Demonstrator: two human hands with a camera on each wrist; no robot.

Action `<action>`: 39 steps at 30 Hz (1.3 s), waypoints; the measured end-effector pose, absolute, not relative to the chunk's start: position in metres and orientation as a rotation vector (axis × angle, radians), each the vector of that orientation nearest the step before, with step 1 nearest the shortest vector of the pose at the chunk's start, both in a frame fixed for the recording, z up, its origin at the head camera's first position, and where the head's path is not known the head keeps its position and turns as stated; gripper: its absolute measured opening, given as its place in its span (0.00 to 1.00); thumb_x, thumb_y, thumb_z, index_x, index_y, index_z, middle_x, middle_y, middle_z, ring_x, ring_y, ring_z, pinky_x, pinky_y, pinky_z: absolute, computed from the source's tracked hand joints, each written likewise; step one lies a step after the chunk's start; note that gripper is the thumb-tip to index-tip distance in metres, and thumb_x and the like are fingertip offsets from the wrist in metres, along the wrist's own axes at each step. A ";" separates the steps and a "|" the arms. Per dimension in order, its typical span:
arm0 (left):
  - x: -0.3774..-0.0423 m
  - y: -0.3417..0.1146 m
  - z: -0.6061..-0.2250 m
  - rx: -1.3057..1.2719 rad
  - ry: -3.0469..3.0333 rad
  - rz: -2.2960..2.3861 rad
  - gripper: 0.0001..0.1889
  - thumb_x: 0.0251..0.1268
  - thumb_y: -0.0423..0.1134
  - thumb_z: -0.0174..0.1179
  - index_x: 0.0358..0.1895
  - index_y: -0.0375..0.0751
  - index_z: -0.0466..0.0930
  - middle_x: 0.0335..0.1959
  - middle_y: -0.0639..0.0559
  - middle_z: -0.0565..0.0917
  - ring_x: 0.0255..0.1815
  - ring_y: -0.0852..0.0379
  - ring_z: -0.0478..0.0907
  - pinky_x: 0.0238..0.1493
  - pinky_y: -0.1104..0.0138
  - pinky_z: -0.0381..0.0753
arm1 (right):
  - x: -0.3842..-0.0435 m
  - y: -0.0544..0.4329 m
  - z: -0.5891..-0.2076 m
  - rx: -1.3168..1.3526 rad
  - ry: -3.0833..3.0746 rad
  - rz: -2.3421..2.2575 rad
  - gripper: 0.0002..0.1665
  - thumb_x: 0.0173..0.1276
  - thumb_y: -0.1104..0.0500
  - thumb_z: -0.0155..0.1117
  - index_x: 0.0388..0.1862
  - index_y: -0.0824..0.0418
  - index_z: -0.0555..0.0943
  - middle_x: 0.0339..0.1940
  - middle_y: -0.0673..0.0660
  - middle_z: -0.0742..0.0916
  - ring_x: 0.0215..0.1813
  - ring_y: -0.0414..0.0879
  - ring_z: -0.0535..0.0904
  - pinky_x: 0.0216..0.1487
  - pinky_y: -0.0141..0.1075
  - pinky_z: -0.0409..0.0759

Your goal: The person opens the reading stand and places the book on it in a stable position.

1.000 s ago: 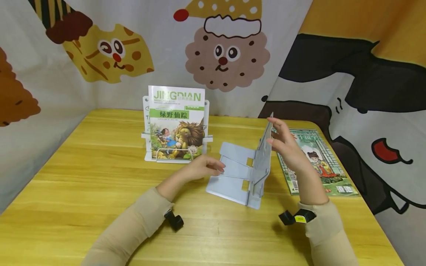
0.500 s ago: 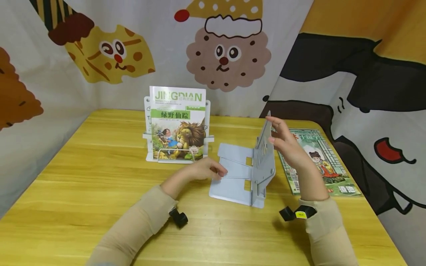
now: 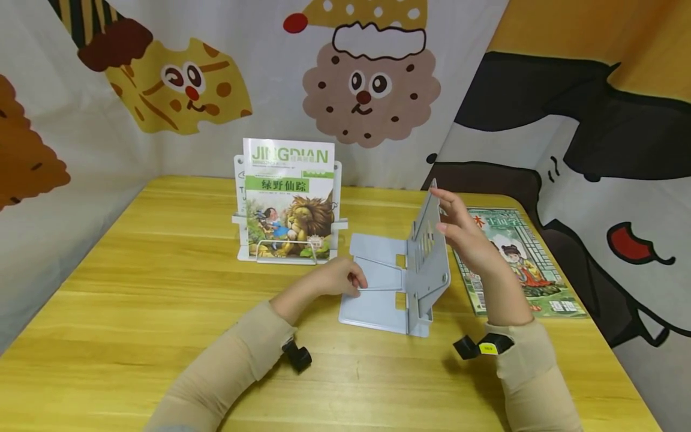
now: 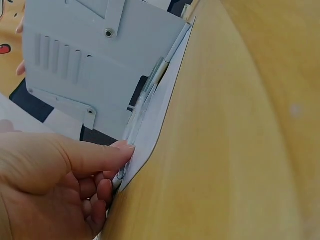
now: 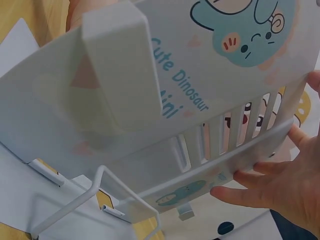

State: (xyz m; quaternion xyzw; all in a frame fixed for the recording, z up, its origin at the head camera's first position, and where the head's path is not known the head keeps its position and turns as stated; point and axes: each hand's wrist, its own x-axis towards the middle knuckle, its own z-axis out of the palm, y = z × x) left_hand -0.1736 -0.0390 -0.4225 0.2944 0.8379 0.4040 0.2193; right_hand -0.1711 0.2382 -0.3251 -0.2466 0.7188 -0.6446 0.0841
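A pale grey metal book stand (image 3: 378, 306) lies with its base on the table and its back panel (image 3: 429, 252) raised. My left hand (image 3: 340, 276) is at the base's left end; in the left wrist view its thumb and fingers pinch the end of a thin wire support (image 4: 140, 115) lying along the base. My right hand (image 3: 469, 240) touches the upper edge of the raised panel, its fingers fairly straight and spread along the edge in the right wrist view. That view also shows the panel's printed dinosaur face (image 5: 245, 35), slots and a white wire holder (image 5: 70, 205).
Behind and left, a white book stand (image 3: 237, 234) holds an upright book (image 3: 288, 204) with a lion on its cover. A green magazine (image 3: 518, 264) lies on the wooden table (image 3: 135, 312) at the right. A patterned curtain (image 3: 270, 48) hangs behind the table.
My left hand has moved slightly right and its fingers have curled in at the base. The raised panel's top has tilted a little to the left, with my right hand still on it.
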 end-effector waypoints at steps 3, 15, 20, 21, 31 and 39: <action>-0.175 -0.040 -0.424 0.833 2.304 1.130 0.07 0.51 0.23 0.67 0.32 0.36 0.84 0.24 0.55 0.78 0.28 0.61 0.72 0.30 0.73 0.73 | -0.172 0.238 -0.327 -0.754 2.126 -1.948 0.35 0.73 0.56 0.50 0.75 0.52 0.51 0.74 0.65 0.52 0.66 0.66 0.55 0.59 0.42 0.66; -0.177 -0.051 -0.433 0.945 2.127 1.403 0.07 0.53 0.22 0.66 0.32 0.34 0.80 0.27 0.52 0.79 0.29 0.59 0.72 0.32 0.70 0.74 | -0.171 0.227 -0.328 -0.714 2.151 -1.976 0.36 0.72 0.57 0.48 0.76 0.53 0.50 0.76 0.64 0.50 0.71 0.67 0.51 0.64 0.53 0.60; -0.177 -0.051 -0.433 0.939 2.103 1.447 0.05 0.53 0.22 0.66 0.29 0.34 0.81 0.25 0.52 0.80 0.26 0.60 0.70 0.29 0.71 0.71 | -0.169 0.221 -0.328 -0.682 2.180 -1.962 0.37 0.71 0.55 0.47 0.77 0.53 0.49 0.77 0.62 0.48 0.73 0.65 0.46 0.66 0.65 0.48; -0.177 -0.051 -0.433 0.939 2.098 1.454 0.05 0.53 0.22 0.66 0.29 0.33 0.81 0.25 0.51 0.80 0.25 0.60 0.70 0.29 0.71 0.70 | -0.169 0.220 -0.328 -0.677 2.185 -1.965 0.37 0.71 0.56 0.47 0.77 0.53 0.49 0.77 0.62 0.48 0.74 0.65 0.46 0.66 0.65 0.47; -0.178 -0.054 -0.431 0.948 2.079 1.454 0.07 0.53 0.21 0.66 0.28 0.33 0.78 0.24 0.52 0.79 0.25 0.59 0.69 0.29 0.71 0.70 | -0.168 0.204 -0.328 -0.633 2.264 -1.898 0.36 0.72 0.59 0.44 0.77 0.52 0.50 0.78 0.57 0.48 0.75 0.62 0.44 0.65 0.66 0.49; -0.179 -0.054 -0.433 0.964 2.045 1.484 0.07 0.53 0.21 0.66 0.28 0.33 0.77 0.24 0.50 0.78 0.25 0.59 0.68 0.29 0.71 0.69 | -0.171 0.188 -0.325 -0.669 2.334 -1.796 0.37 0.72 0.57 0.48 0.77 0.54 0.50 0.78 0.53 0.50 0.74 0.60 0.46 0.62 0.63 0.59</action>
